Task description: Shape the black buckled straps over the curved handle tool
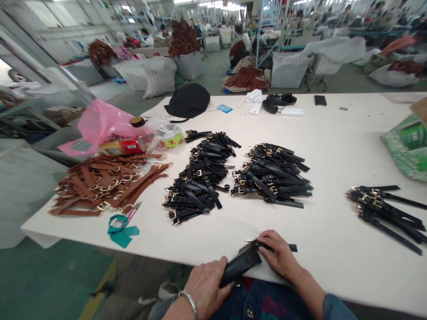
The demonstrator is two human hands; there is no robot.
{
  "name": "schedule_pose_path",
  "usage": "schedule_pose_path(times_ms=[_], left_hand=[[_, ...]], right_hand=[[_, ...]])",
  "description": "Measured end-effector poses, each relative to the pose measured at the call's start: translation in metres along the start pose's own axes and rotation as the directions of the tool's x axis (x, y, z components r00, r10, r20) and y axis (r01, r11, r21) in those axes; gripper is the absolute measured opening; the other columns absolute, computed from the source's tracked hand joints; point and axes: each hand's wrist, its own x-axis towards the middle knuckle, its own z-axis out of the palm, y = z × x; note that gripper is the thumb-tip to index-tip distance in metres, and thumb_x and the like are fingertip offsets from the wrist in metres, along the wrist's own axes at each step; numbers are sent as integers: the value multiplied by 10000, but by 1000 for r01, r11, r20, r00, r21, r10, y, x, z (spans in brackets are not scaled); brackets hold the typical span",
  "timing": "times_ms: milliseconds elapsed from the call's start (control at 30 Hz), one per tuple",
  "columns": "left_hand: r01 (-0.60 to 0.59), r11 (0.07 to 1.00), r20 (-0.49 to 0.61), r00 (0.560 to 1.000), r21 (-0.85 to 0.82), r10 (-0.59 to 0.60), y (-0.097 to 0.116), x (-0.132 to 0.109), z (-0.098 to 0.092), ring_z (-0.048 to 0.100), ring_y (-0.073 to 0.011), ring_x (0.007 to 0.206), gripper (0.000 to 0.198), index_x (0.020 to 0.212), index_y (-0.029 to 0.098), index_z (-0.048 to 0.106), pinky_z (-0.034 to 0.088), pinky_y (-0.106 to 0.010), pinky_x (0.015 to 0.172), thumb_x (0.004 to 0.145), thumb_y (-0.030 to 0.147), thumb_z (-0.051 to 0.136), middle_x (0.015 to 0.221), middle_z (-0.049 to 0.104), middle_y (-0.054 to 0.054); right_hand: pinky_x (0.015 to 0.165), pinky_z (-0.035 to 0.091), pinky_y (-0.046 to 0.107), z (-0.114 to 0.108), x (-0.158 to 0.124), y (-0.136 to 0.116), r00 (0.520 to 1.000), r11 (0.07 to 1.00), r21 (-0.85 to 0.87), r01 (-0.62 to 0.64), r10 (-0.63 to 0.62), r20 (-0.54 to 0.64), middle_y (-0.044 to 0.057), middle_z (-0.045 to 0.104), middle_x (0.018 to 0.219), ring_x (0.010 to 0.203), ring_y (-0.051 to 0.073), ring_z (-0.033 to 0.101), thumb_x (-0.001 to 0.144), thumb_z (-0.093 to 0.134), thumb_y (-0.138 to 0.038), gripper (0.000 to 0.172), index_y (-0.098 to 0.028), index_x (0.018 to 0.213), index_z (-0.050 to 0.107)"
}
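My left hand (207, 284), with a silver bangle at its wrist, is wrapped round a black leather piece (240, 266) at the front edge of the table. The far end of this piece meets a black buckled strap (292, 248), which my right hand (278, 254) grips, its fingers closed. Part of the strap is hidden under that hand. Beyond my hands lie two heaps of black buckled straps, one left of centre (196, 178) and one at the centre (271, 175). A smaller group of black straps (387, 213) lies at the right.
On the white table (333, 146), brown straps (96, 182), a teal ribbon (122, 233) and a pink bag (103, 122) are at left. A black cap (188, 101), white boxes (255, 104) and a phone (320, 100) lie at the back, a green bag (408, 146) at right.
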Motion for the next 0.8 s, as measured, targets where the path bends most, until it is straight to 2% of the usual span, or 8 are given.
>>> schedule_pose_path(times_ms=[167, 300, 467, 667, 800], left_hand=[[66, 998, -2, 998, 14, -66, -4, 7, -7, 584, -237, 833, 279, 1001, 240, 470, 430, -333, 705, 774, 399, 430, 892, 637, -34], [80, 996, 33, 996, 42, -81, -2, 11, -14, 588, -247, 816, 288, 999, 236, 470, 434, -347, 700, 773, 407, 414, 879, 636, -47], [101, 994, 55, 993, 52, -104, 1, 12, -18, 587, -240, 822, 300, 1001, 222, 472, 435, -334, 711, 783, 414, 394, 875, 628, -55], [111, 992, 61, 992, 54, -114, -3, 11, -22, 586, -248, 829, 296, 1000, 218, 470, 438, -346, 717, 776, 399, 399, 881, 624, -62], [126, 991, 48, 991, 54, -129, -9, 10, -23, 587, -247, 827, 275, 986, 219, 472, 437, -346, 708, 768, 372, 403, 893, 626, -71]], right_hand=[[770, 463, 369, 0, 1, -3, 1000, 999, -37, -12, 13, 17, 84, 555, 951, 896, 211, 518, 765, 542, -221, 302, -225, 1066, 561], [763, 466, 367, 1, 1, -2, 1000, 1000, -31, -4, 4, 13, 87, 556, 938, 892, 211, 521, 777, 539, -242, 261, -220, 1034, 579], [818, 445, 391, -3, -1, -3, 1000, 999, -43, -16, 17, 15, 106, 505, 1061, 982, 228, 481, 789, 516, -236, 226, -210, 1006, 575], [758, 434, 399, -11, 1, -13, 997, 988, -144, -51, 60, 58, 78, 550, 874, 848, 221, 496, 768, 515, -195, 189, -214, 941, 589], [727, 435, 365, -15, 1, -14, 995, 988, -136, -68, 77, 61, 65, 547, 819, 804, 205, 501, 740, 501, -161, 175, -200, 882, 596]])
